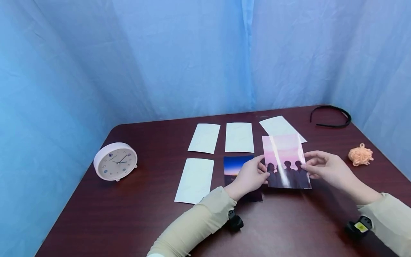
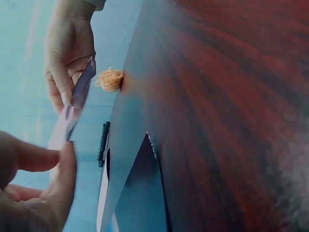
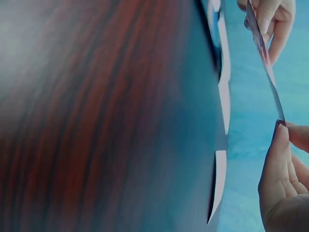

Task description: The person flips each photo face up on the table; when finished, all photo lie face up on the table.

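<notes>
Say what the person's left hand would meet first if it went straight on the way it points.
The pink photo, whose left edge the left hand pinches. Beyond it, perhaps the right hand at the opposite edge, though depth is unclear.

The table (image 1: 128,221) carries a clock (image 1: 115,162), four white cards (image 1: 204,138), photo (image 1: 237,166), headband (image 1: 348,116), apparently yarn (image 1: 361,156).

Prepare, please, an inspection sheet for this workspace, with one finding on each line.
Surface: dark red-brown table, glossy.
Job's things: pink-sky photo held up; blue-sky photo lying image-up, partly covered by the left hand; four white cards.
Clutter: round clock at left; black headband and orange yarn bundle at right.
Grippers: left hand and right hand pinch the pink-sky photo's opposite edges.
Cables: nothing seen.
Surroundings: blue curtains.
</notes>
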A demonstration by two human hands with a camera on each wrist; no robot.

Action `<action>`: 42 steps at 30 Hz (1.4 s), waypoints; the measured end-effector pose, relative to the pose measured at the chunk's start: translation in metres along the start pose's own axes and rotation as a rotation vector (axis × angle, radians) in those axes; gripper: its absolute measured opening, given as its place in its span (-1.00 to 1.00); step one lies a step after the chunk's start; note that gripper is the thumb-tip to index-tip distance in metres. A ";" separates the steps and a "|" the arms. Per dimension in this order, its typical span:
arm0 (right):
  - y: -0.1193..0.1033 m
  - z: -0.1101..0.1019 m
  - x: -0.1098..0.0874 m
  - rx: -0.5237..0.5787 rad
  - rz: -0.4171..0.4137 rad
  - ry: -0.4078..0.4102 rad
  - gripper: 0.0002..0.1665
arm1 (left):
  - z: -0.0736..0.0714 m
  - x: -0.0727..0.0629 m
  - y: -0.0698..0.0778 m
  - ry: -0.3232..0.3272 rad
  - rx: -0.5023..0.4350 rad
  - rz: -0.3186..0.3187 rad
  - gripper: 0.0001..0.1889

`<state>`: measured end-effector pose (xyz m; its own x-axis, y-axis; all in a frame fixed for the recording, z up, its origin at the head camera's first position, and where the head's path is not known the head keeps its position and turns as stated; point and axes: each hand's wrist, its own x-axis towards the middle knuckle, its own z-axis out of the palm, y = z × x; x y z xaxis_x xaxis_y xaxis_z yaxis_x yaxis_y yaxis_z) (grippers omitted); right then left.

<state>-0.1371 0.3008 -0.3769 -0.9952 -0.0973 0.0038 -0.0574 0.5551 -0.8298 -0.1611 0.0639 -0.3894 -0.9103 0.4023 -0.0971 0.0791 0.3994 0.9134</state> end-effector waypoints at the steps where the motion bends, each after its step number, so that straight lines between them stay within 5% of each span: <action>1: 0.000 0.000 0.001 -0.012 0.003 -0.016 -0.48 | 0.001 0.001 0.001 -0.019 0.050 -0.017 -0.33; 7: 0.004 -0.001 0.006 -0.096 0.026 -0.075 -0.47 | 0.002 0.003 0.010 -0.108 0.455 -0.002 -0.59; 13: 0.009 -0.001 0.010 -0.167 0.054 -0.098 -0.45 | 0.009 0.004 0.012 -0.150 0.570 -0.035 -0.26; 17: 0.014 0.000 0.012 -0.200 0.074 -0.114 -0.46 | 0.013 0.006 0.011 -0.162 0.527 -0.101 -0.24; 20: 0.017 0.001 0.013 -0.213 0.082 -0.115 -0.46 | 0.016 0.009 0.008 -0.155 0.484 -0.131 -0.42; 28: 0.024 -0.002 0.017 -0.219 0.139 -0.155 -0.37 | 0.020 0.015 0.001 -0.153 0.389 -0.131 -0.68; 35: 0.029 -0.002 0.018 -0.230 0.165 -0.163 -0.44 | 0.019 0.016 0.000 -0.165 0.219 -0.214 -0.22; 42: 0.033 -0.003 0.018 -0.226 0.186 -0.178 -0.43 | 0.019 0.014 -0.001 -0.168 0.051 -0.281 -0.18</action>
<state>-0.1573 0.3195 -0.4026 -0.9621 -0.1092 -0.2501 0.0878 0.7439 -0.6625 -0.1660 0.0845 -0.3989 -0.8200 0.3990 -0.4103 -0.1417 0.5531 0.8210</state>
